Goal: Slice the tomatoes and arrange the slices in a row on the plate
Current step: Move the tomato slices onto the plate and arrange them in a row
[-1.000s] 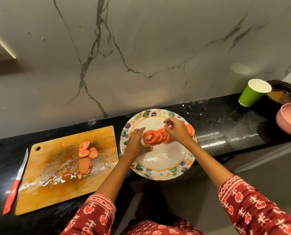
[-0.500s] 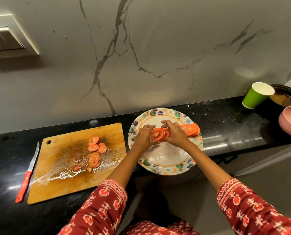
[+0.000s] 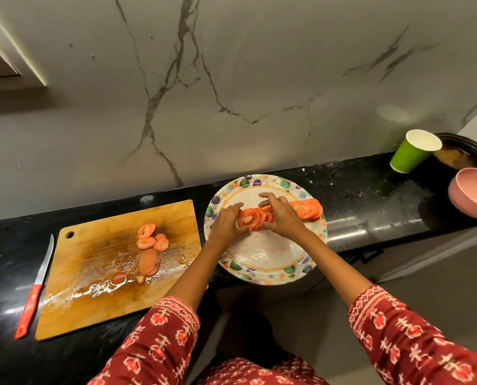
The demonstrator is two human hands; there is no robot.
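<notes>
1. Tomato slices (image 3: 252,218) lie overlapped on the plate (image 3: 262,266); more wait on the cutting board (image 3: 98,262).
2. Left hand (image 3: 226,222) and right hand (image 3: 283,216) pinch the row's end.
3. Slices look soft, wet, slippery: hold edges lightly.

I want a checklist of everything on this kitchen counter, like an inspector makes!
Surface: black speckled counter, wet spots.
Job's things: flowery round plate holding a row of red tomato slices; wet wooden cutting board with leftover tomato pieces; red-handled knife beside it.
Clutter: green paper cup, pink bowl, dark dish.
Hands: left hand and right hand pinch the slices.
Cables: nothing seen.
Surroundings: grey marble wall.
</notes>
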